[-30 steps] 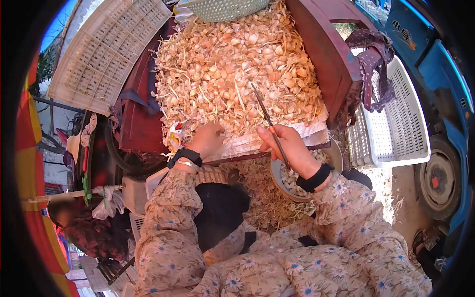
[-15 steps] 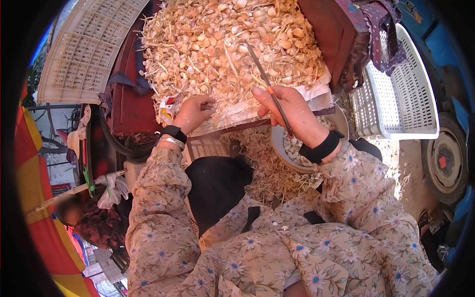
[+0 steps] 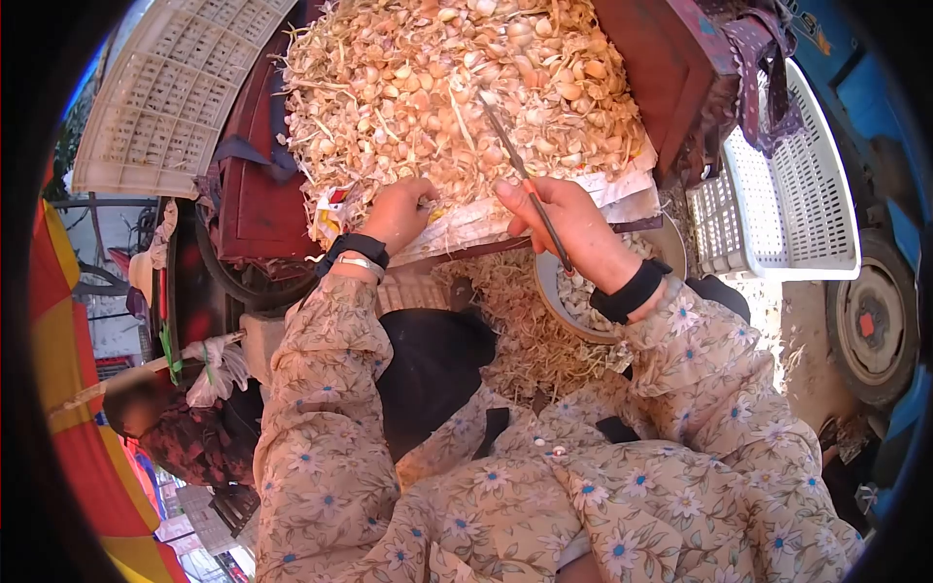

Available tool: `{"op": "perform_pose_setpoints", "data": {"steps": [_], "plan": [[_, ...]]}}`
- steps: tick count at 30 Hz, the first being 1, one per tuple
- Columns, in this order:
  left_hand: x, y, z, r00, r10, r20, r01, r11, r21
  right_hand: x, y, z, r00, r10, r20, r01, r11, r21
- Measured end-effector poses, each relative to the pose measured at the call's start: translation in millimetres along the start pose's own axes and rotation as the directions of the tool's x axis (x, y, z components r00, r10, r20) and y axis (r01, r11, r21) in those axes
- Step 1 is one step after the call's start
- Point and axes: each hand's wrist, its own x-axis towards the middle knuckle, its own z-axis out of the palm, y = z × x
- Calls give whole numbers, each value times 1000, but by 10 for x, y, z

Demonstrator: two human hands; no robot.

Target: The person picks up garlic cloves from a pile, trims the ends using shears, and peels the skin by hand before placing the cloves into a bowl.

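Note:
My right hand [image 3: 573, 223] is closed around a long, thin dark metal tool [image 3: 507, 144] with a red band by the fingers. The tool's pale tip points away from me, over a heap of garlic cloves and loose skins [image 3: 437, 97]. At the heap's near edge, my left hand [image 3: 397, 214] has its fingers curled inward; what they hold, if anything, is hidden. A white sheet [image 3: 627, 194] lies under the heap's near edge. Below my right hand stands a round basin [image 3: 673, 243] with peeled cloves [image 3: 580, 303] in it.
A white plastic crate [image 3: 797, 194] stands at the right, near a blue vehicle's wheel [image 3: 872, 316]. Another pale crate [image 3: 170, 97] leans at upper left. Dry husks [image 3: 530, 355] cover the ground before me. A person [image 3: 185, 437] sits at the lower left.
My left hand has shifted right along the near edge of the heap, and its fingers have curled in more. My right hand stays nearly in place with the tool.

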Motion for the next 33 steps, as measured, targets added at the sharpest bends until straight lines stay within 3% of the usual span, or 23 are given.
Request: {"op": "perform_pose_setpoints", "data": {"steps": [1, 2, 4, 5, 9, 13, 16, 18, 20, 21, 23, 26, 27, 29, 30, 31, 32, 33], "plan": [[28, -25, 0, 1000, -9, 8, 9, 1000, 27, 4, -2, 7, 1000, 3, 3, -2, 1000, -7], [64, -76, -19, 990, -138, 11, 138, 975, -172, 4, 0, 17, 1000, 6, 6, -6, 1000, -11], [128, -112, -116, 925, -369, 92, 359, 769, -529, -5, -11, 19, 1000, 8, 2, -8, 1000, -13], [104, -117, -159, 930, -362, 67, 297, 629, -719, -5, -14, 15, 1000, 8, -1, -8, 1000, -14], [57, -145, -281, 910, -412, 38, 116, 168, -979, -2, -12, 16, 1000, 15, -2, -15, 1000, -15], [-140, -110, -427, 906, -424, 4, 26, 48, -998, -7, -6, 8, 999, 30, 17, -30, 999, -12], [-542, -84, -658, 946, -323, -1, 32, 97, -995, -29, -13, 0, 1000, 18, 12, -18, 1000, -5], [-888, -82, -756, 926, -378, -7, 59, 164, -985, -55, -38, 11, 1000, 13, 8, -13, 1000, 2], [-1321, -127, -815, 847, -521, 101, 288, 290, -913, -82, -62, 23, 1000, 20, 13, -20, 1000, 0], [-1569, -243, -790, 880, -459, 119, 333, 421, -844, -93, -58, 33, 1000, 22, 16, -22, 1000, -2], [-1985, -397, -775, 750, -574, 330, 650, 546, -528, -108, -41, 60, 1000, 22, 19, -22, 1000, -6], [-2289, -590, -503, 827, -563, -2, 559, 822, -104, -111, -9, 86, 999, 32, 32, -31, 998, -46], [-2184, -584, -442, 831, -545, -110, 519, 831, -198, -103, 21, 100, 999, 35, 30, -33, 998, -45], [-1720, -304, -430, 781, -621, -64, 498, 682, -536, -68, 72, 115, 999, 34, 25, -33, 998, -52], [-1467, -149, -408, 785, -617, -56, 475, 658, -584, -58, 75, 121, 999, 29, 35, -27, 998, -55], [-1228, -107, -352, 807, -589, -54, 456, 678, -577, -56, 76, 125, 999, 24, 42, -22, 998, -56], [-1014, -188, -195, 867, -436, -243, 310, 851, -424, -51, 81, 118, 999, 20, 47, -17, 998, -58], [-790, -131, -181, 888, -357, -289, 290, 924, -248, -43, 86, 117, 999, 25, 42, -22, 998, -65]]}}
